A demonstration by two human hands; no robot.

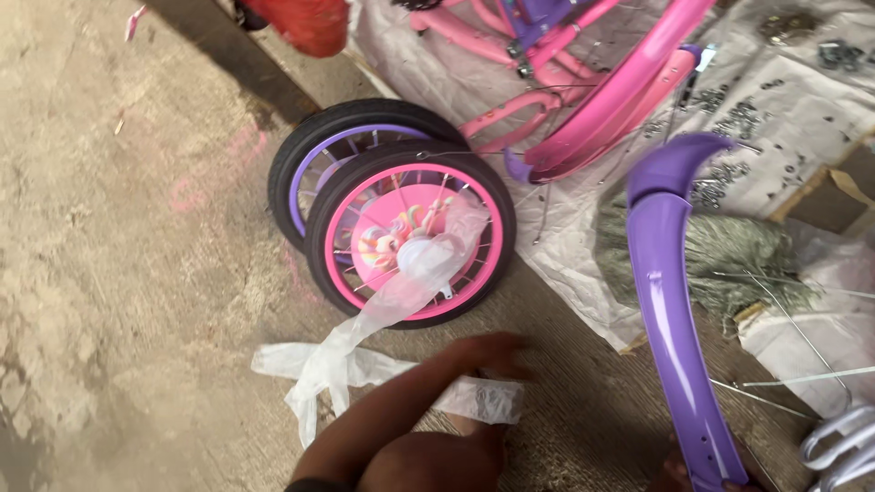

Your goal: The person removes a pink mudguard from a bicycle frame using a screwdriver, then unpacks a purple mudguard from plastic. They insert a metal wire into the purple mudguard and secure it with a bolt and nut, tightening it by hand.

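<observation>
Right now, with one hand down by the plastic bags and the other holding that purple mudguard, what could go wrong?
The long curved purple plastic mudguard, held only at its lower end by the right hand, might swing into the thin loose metal spokes. The left hand, reaching across the clear plastic bag, could tug it and tip the leaning pink-rimmed wheel.

Left hand point(492, 353) reaches over a clear plastic wrapper point(365, 364) on concrete floor point(118, 273); right hand point(679, 474) grips purple fender point(670, 301). Pink-rimmed wheel point(410, 246) overlaps purple-rimmed wheel point(319, 155).

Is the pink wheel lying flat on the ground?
No, the pink wheel stands upright on its tyre, leaning in front of the purple wheel, with clear plastic wrap hanging from its hub.
</observation>
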